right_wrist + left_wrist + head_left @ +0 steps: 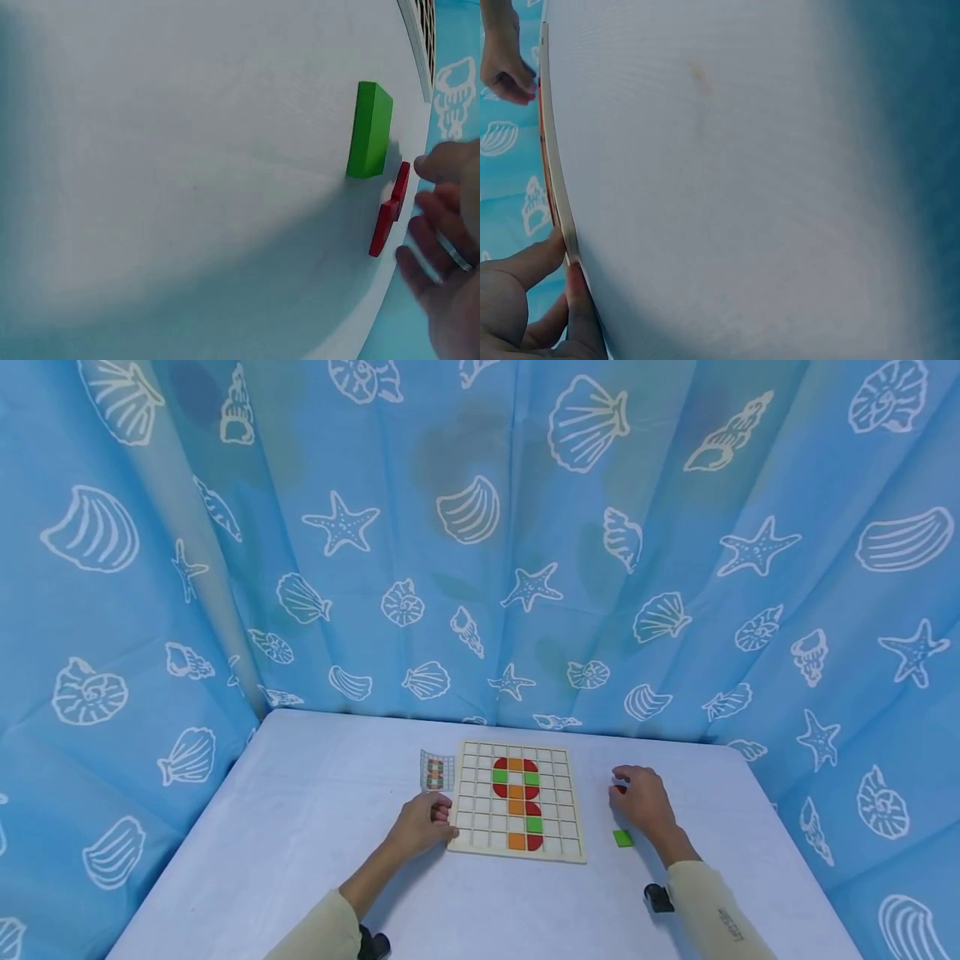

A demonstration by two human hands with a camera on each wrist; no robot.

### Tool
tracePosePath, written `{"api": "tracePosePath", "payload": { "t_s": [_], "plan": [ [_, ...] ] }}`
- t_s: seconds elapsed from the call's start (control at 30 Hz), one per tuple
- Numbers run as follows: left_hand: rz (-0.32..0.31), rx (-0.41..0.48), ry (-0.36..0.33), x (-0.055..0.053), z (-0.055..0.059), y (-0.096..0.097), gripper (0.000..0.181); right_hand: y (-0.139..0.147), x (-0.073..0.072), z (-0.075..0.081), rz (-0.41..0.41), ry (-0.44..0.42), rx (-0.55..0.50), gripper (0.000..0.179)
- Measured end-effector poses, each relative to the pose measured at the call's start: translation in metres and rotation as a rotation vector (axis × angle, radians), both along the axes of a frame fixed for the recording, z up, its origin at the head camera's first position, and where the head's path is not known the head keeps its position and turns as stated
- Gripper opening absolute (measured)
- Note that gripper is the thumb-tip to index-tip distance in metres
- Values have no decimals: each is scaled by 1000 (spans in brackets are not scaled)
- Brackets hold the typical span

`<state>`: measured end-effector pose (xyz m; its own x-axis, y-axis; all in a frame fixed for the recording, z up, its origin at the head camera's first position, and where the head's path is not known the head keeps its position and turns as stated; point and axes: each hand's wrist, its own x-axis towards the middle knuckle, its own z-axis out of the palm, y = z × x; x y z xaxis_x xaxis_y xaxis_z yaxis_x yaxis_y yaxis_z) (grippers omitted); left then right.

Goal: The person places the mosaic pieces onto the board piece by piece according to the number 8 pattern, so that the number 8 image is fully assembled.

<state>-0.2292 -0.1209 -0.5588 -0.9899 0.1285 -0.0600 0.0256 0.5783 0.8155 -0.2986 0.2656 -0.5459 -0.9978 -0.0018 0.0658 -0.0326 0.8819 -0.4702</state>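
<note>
A pale wooden grid board lies on the table, with several red, orange and green pieces set in its squares. My left hand holds the board at its near left corner; in the left wrist view the thumb and a finger pinch its edge. To the right of the board, my right hand is over two red pieces on the table, its fingers spread apart and holding nothing. A green square piece lies on the table, nearer me than the red ones.
A small printed card with a coloured grid pattern lies against the board's left side, just beyond my left fingers. A white cloth covers the table. Blue curtains with shell prints hang behind it and at both sides.
</note>
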Motion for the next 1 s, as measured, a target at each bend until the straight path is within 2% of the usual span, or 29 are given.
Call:
{"api": "tracePosePath", "payload": {
  "t_s": [0.07,0.2,0.37,0.57,0.63,0.73,0.9,1.0],
  "plan": [
    [0,-3,3,0,1,0,40,0,1,-1,-22,5,-8,37],
    [-2,-7,6,1,1,-1,40,0,2,-2,5,-11,-32,29],
    [-5,-4,7,1,1,-1,40,-2,3,-1,40,-26,-36,34],
    [-13,-2,11,0,0,-1,40,-3,4,0,-113,-28,-54,41],
    [-14,1,2,1,-1,-1,40,-3,4,0,-135,-41,-60,40],
    [-12,6,-5,1,0,0,40,-3,4,-1,-111,-55,-68,38],
    [-8,9,4,1,1,0,39,-3,3,-1,-3,-50,-93,40],
    [-8,5,3,1,0,-1,39,-3,6,-2,18,-56,-96,44]
  ]
}}
